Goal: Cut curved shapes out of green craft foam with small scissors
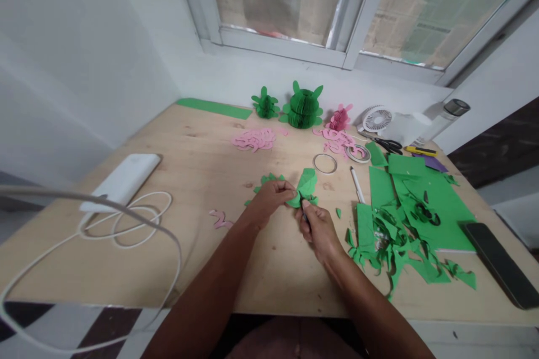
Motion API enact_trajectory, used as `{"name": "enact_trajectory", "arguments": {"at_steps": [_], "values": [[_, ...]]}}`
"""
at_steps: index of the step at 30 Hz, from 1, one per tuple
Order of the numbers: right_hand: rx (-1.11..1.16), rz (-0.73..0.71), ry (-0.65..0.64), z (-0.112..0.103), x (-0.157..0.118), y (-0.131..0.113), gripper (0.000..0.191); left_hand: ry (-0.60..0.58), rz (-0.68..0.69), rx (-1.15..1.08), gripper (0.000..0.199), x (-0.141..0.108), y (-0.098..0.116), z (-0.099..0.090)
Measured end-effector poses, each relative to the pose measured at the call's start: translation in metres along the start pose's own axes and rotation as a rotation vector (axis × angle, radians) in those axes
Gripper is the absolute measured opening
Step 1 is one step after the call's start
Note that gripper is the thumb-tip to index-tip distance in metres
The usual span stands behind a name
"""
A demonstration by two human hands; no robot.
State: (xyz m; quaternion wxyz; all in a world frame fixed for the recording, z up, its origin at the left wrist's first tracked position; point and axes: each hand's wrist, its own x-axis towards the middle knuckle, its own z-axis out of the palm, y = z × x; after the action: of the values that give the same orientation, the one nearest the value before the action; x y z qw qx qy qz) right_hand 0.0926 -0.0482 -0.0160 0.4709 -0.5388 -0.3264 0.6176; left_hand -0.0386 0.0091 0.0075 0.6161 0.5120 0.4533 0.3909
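Note:
Near the middle of the table, my left hand (272,196) pinches a piece of green paper (307,181) by its left side. My right hand (319,224) is closed around small dark-handled scissors (306,216), their tip against the lower edge of that paper. Most of the scissors is hidden by my fingers. Behind my left hand lie several small green paper cutouts (269,178), partly covered by it. A curly pink paper strip (219,219) rests left of my left forearm, and a small green scrap (338,212) lies right of my right hand.
Green sheets and scraps (457,207) cover the right side, beside a black phone (501,263) and a white pen (357,184). Pink cutouts (255,139), green honeycomb paper figures (304,109) and a small fan (377,119) stand farther back. A white power bank (126,179) with looped cable is left.

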Motion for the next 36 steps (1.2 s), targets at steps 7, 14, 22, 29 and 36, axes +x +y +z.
{"name": "enact_trajectory", "arguments": {"at_steps": [7, 14, 22, 29, 36], "values": [[-0.011, 0.017, -0.004, 0.0002, 0.0002, 0.0006, 0.051, -0.03, 0.023, 0.054, 0.016, -0.0017, 0.0027, -0.003], [-0.008, 0.014, -0.016, -0.0003, 0.0004, 0.001, 0.05, -0.033, 0.013, 0.068, 0.017, 0.0008, -0.0005, -0.0044], [-0.011, -0.009, 0.011, 0.0008, -0.0004, 0.0004, 0.05, -0.043, 0.001, 0.057, 0.017, -0.0008, 0.0018, -0.0037], [0.033, 0.006, 0.016, -0.001, -0.0008, -0.0023, 0.049, -0.026, -0.034, -0.03, 0.021, 0.0002, -0.0003, -0.0011], [0.064, -0.024, 0.024, -0.0047, 0.0017, -0.0019, 0.05, -0.017, -0.066, -0.155, 0.021, -0.0003, -0.0016, 0.0003]]}}
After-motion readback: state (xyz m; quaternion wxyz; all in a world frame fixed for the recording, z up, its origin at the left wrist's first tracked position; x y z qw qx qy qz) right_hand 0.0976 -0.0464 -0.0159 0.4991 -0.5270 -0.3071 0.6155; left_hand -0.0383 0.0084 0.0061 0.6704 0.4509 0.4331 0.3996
